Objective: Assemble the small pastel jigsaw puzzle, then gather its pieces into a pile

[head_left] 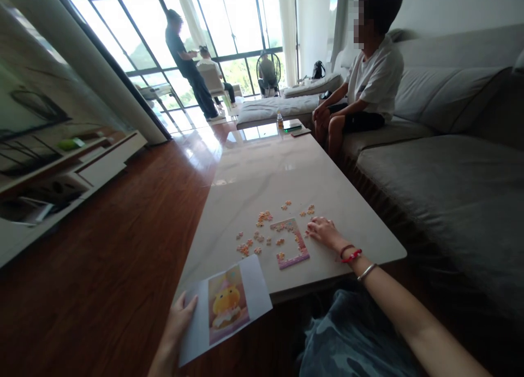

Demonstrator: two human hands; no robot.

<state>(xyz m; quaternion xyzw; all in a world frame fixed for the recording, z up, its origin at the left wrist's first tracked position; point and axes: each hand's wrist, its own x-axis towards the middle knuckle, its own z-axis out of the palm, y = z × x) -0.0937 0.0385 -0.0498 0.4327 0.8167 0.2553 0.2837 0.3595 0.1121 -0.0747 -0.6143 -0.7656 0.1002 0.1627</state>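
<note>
My left hand grips the left edge of a white paper sheet printed with a yellow plush-like figure in a pointed hat. The sheet is tilted at the near left corner of the table. My right hand rests low over the tabletop, just right of a partly assembled jigsaw puzzle. Its fingers are bent together on a small pinkish puzzle piece, mostly hidden. Filled edges surround a gap in the puzzle, and a small joined cluster lies inside it. Loose puzzle pieces lie left of and beyond it.
The marble-look table carries a small bottle and a phone-like device at its far end. A person sits on the grey sofa at right. Other people are near the windows. A low cabinet stands left.
</note>
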